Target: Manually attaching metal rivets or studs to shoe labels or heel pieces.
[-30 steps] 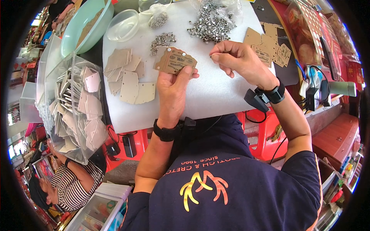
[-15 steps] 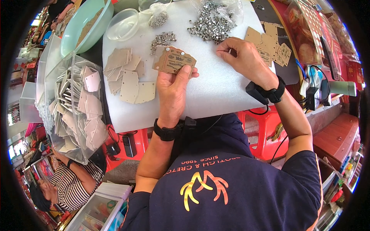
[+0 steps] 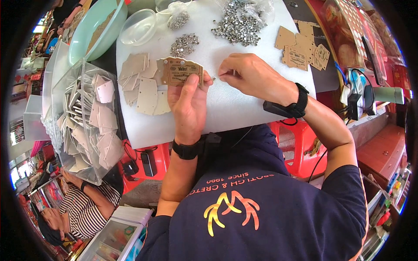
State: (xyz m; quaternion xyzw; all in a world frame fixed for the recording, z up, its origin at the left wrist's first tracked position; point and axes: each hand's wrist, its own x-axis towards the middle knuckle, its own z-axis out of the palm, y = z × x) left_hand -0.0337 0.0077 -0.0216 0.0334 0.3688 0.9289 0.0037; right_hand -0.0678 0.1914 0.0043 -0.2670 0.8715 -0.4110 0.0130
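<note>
My left hand grips a brown printed card with wavy edges and small round metal pieces along its rim. The thumb lies across its front. Just right of the card, my right hand is closed in a pinch, apart from the card; whatever is between the fingertips is too small to make out. Beyond my hands lie a large heap of shiny metal studs and a smaller heap of metal pieces. Plain grey-beige cards are piled left of my left hand.
More brown cards lie at the white mat's right side. A clear bin full of cards, a pale green basin and a clear round tub stand left. A person in stripes sits lower left.
My right hand has come away from the stud heap, moving left and nearer to me, toward the card. My left hand has shifted slightly left with the card.
</note>
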